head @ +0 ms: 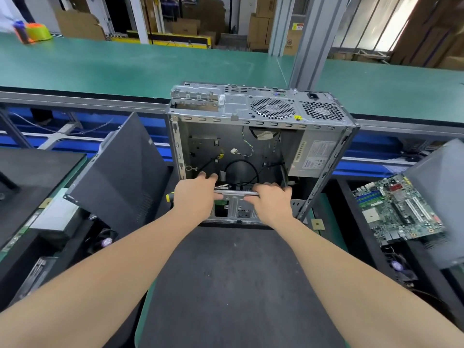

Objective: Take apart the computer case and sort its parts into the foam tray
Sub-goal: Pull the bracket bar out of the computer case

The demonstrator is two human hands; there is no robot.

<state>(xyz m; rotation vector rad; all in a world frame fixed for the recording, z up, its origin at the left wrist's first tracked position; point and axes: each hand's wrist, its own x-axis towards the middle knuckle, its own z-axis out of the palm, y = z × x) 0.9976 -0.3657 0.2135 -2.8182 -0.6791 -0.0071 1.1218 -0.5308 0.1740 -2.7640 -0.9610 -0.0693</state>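
Well, blurred label (315,154) inside computer case (233,106)

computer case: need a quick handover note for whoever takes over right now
Hands: left hand and right hand both grip the metal crossbar at the near edge of the computer case.
Done: the side panel is off and leans at the left. The motherboard is out and lies at the right.
Left: the power supply and loose cables are in the case. The crossbar is not yet out.
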